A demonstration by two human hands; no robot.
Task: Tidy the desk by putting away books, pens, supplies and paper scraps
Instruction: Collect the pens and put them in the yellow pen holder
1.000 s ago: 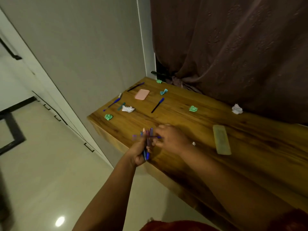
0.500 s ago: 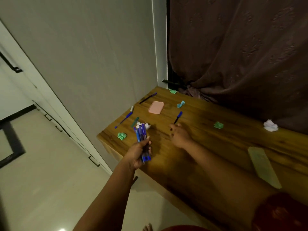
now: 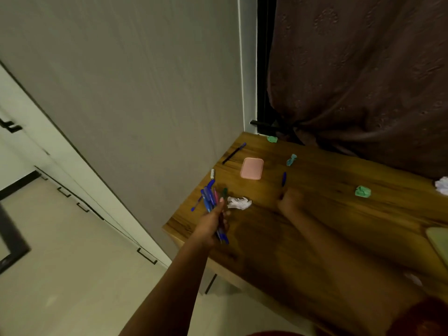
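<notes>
My left hand [image 3: 213,223] is shut on a bundle of blue and pink pens [image 3: 209,198], held over the left end of the wooden desk [image 3: 339,170]. My right hand [image 3: 289,201] lies on the desk with its fingers pinched on the near end of a blue pen [image 3: 283,178] that rests flat. Loose on the desk are a black pen with a blue cap [image 3: 234,153], a blue pen with a white end [image 3: 212,174], a green marker [image 3: 224,191], a white crumpled paper [image 3: 238,203] and green paper scraps [image 3: 363,191], [image 3: 272,138], [image 3: 291,160].
A pink pad [image 3: 252,168] lies near the desk's far left corner. A pale green case [image 3: 438,241] and another white paper ball [image 3: 442,185] sit at the right edge. A grey wall bounds the desk's left end, with a dark curtain [image 3: 351,81] behind. White drawers line the floor at the left.
My right hand left the bundle and reached forward to the blue pen on the desk. My left hand carried the pens towards the desk's left end. The view shifted left.
</notes>
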